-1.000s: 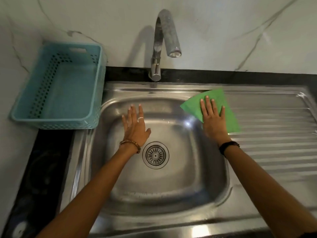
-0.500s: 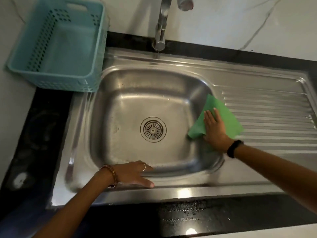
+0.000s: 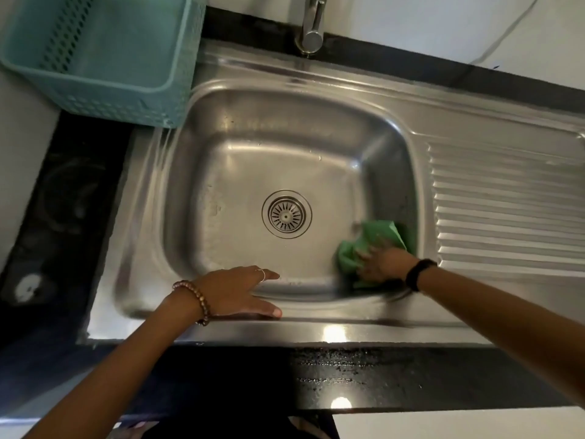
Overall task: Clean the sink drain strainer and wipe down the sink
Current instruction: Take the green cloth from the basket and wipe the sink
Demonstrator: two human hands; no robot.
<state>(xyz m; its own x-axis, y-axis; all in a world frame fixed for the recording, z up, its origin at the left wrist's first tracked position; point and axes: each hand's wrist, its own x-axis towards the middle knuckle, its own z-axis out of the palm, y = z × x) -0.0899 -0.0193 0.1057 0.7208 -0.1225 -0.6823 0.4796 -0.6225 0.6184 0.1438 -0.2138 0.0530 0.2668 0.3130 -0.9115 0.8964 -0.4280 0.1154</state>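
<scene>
Since half a second ago, the green cloth (image 3: 378, 245) has slid off the basin's right edge down into its near right corner, and the right hand (image 3: 381, 263) has followed it; the left hand (image 3: 235, 293) has stayed on the front rim.

Largest is the black polished counter (image 3: 395, 375), glossy and speckled with water along its front. Set into it is the stainless steel sink (image 3: 316, 324), a rounded rectangular basin of brushed metal with a ribbed draining board (image 3: 506, 213) to the right. At the back left, partly over the sink's rim, stands a teal plastic basket (image 3: 126, 99) with perforated walls. A chrome tap base (image 3: 311, 30) rises behind the basin.

Bunched and soft, the cloth lies crumpled against the basin floor and right wall. The right hand presses down on it with fingers spread and slightly bent, blurred. The left hand lies flat, fingers straight, holding nothing, palm on the front rim and fingertips over the basin's inner slope.

Smallest, the round metal drain strainer (image 3: 286, 214) sits in the middle of the basin floor, slotted like spokes, well apart from both hands.
</scene>
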